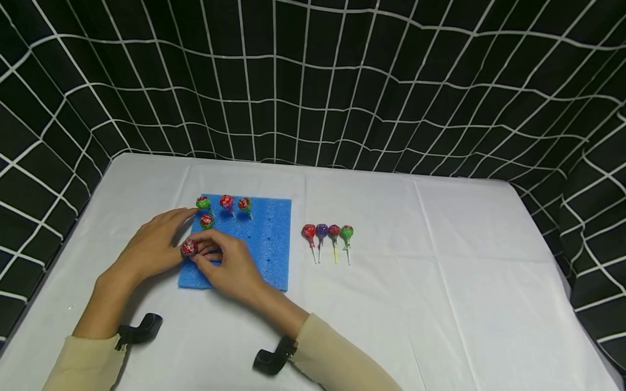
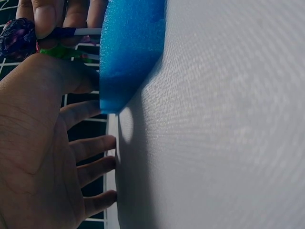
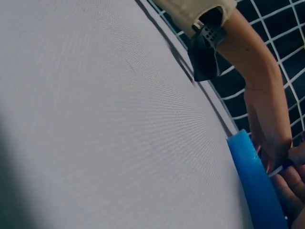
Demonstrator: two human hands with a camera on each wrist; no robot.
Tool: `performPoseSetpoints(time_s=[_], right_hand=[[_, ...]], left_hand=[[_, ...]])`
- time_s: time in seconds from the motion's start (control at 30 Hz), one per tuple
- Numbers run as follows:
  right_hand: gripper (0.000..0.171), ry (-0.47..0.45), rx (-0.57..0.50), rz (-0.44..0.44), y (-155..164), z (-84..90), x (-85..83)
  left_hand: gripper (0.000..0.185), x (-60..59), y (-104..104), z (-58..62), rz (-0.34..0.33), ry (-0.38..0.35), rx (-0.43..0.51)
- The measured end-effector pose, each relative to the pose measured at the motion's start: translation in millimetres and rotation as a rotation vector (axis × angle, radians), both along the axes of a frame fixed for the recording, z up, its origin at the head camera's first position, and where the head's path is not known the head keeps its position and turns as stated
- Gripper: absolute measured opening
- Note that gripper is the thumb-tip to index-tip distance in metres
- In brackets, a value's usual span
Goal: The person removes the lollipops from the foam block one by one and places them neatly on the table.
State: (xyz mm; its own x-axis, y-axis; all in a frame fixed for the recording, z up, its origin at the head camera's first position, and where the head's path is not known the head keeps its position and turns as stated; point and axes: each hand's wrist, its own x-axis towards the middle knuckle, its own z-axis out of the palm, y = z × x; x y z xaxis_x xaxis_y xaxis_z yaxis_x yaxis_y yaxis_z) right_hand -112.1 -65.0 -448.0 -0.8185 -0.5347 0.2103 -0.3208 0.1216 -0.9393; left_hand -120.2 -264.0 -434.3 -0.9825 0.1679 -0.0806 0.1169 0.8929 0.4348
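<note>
A blue foam block [image 1: 254,239] lies on the white table [image 1: 440,282]. Several wrapped lollipops stand in it near its far left corner: a green one [image 1: 203,203], a red one [image 1: 226,202], another [image 1: 244,204] and one in the second row [image 1: 207,220]. My right hand [image 1: 198,255] pinches a red lollipop [image 1: 189,248] over the block's left edge. My left hand [image 1: 188,225] lies with straight fingers against that edge. In the left wrist view, the palm [image 2: 38,157] sits beside the foam [image 2: 131,52], and the lollipop head [image 2: 16,38] shows above it.
Several more lollipops [image 1: 327,233] lie in a row on the table right of the block, sticks toward me. A black cloth with a white grid [image 1: 313,81] rings the table. The right wrist view shows the foam's edge [image 3: 255,181] and my left forearm [image 3: 257,62].
</note>
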Motion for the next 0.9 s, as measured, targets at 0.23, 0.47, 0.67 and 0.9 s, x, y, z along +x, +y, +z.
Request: performPoseSetpoints(time_s=[0.23, 0.47, 0.67, 0.9], right_hand=[[0.031, 0.025, -0.015, -0.015, 3.6, 1.0, 1.8], [0.031, 0.038, -0.052, -0.024, 3.0, -1.6, 0.6], [0.031, 0.048, -0.063, -0.033, 2.5, -1.6, 0.7], [0.033, 0.068, -0.105, -0.042, 1.5, -0.8, 2.3]], left_hand=[[0.078, -1.1, 2.5, -0.8, -0.007, 0.003, 0.003], [0.075, -2.2, 2.7, 0.1, -0.01, 0.005, -0.001], [0.075, -2.3, 2.4, -0.3, -0.001, -0.007, 0.009], [0.076, -1.6, -0.3, 0.2, -0.003, -0.008, 0.012]])
